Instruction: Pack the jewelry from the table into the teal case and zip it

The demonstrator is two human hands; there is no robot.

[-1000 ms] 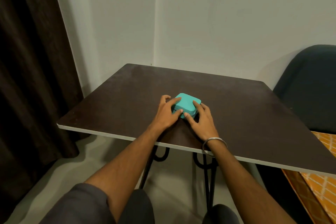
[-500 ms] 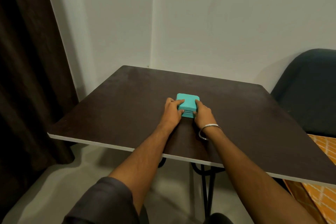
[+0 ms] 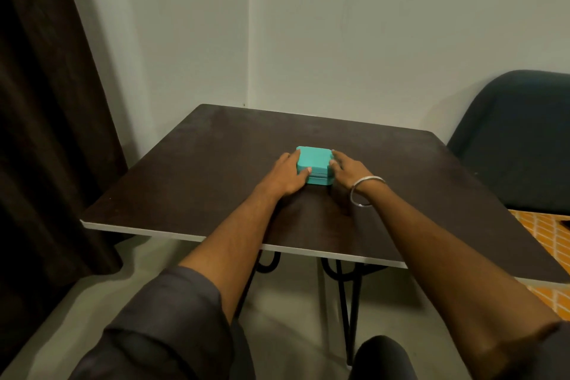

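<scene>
Left hand and right hand flank the closed teal case.

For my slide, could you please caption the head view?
Both hands, left hand and right hand, flank the closed teal case on the dark table.

The case sits mid-table (a hand touching either side).

The left hand covers the teal case's left side, the right hand its right side, the zip is too small to make out, and the tabletop's right corner is cut off.
</scene>
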